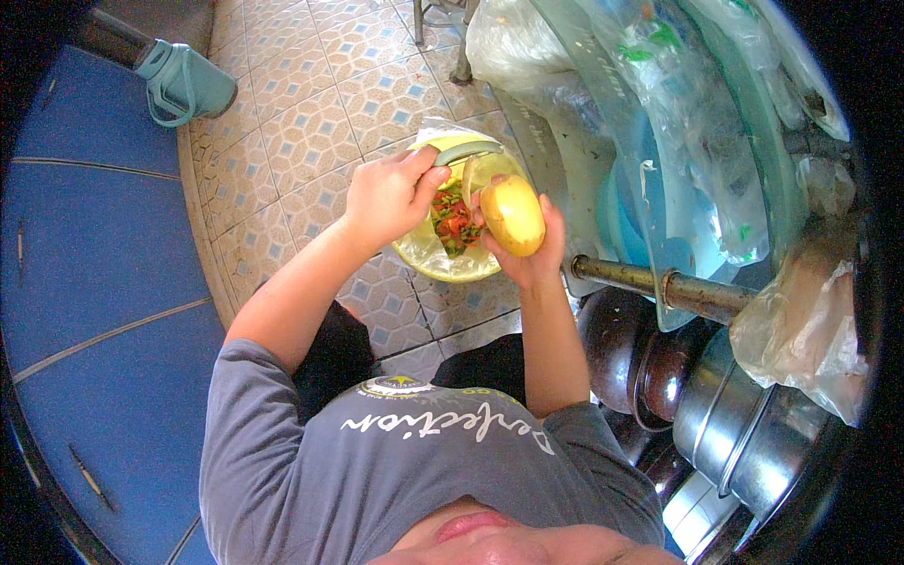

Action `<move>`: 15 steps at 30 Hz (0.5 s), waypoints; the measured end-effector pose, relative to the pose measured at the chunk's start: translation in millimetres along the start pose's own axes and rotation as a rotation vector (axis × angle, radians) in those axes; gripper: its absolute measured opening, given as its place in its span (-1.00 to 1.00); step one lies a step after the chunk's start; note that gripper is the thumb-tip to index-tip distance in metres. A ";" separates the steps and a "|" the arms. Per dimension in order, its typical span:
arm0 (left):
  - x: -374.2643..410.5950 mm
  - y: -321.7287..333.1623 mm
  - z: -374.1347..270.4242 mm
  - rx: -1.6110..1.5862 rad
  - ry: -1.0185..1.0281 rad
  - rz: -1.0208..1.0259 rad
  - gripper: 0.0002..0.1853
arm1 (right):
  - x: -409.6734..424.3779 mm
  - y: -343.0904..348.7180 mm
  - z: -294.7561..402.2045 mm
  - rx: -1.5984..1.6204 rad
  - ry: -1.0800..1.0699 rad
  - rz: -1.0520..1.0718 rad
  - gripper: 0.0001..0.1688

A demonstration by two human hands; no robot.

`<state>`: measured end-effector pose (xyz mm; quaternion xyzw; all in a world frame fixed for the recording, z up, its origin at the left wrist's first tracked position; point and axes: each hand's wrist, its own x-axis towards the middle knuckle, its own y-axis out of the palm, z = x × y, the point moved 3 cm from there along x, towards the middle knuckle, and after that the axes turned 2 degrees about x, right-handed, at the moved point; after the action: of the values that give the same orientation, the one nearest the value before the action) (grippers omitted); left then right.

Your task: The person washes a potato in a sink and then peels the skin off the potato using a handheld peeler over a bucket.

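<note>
My left hand [399, 185] grips a curved grey-green handle [466, 151], perhaps that of a peeler; its blade cannot be made out. In my right hand [540, 251] is a yellow potato [516, 215] with brownish patches of skin, held upright just right of the handle. Both hands are over a round yellow bin [452, 273] lined with a clear plastic bag. Red and green scraps [454, 224] lie inside it, partly hidden behind my right hand and the potato.
Blue cabinet doors [106, 240] run along the left, with a light-blue tumbler [194, 79] at their far end. A rack of glass panels and plastic bags [696, 141] stands on the right, above metal pots [734, 424]. Patterned tiles [304, 92] cover the floor.
</note>
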<state>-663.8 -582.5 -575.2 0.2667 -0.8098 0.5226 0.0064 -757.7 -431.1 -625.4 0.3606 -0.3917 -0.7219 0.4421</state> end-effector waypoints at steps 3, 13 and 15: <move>4.2 9.4 1.7 0.148 -0.077 0.174 -0.75 | 2.0 8.9 0.5 0.099 -0.068 -0.142 -0.34; -0.4 25.4 6.4 0.286 -0.171 0.347 -0.70 | 7.4 0.9 4.9 -0.007 -0.160 -0.312 -0.40; -2.1 28.1 9.4 0.295 -0.163 0.398 -0.70 | 7.2 4.6 4.4 0.000 -0.153 -0.317 -0.42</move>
<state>-671.8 -580.8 -603.7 0.1414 -0.7593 0.6027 -0.2006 -762.4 -438.1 -620.7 0.3618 -0.3626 -0.8078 0.2917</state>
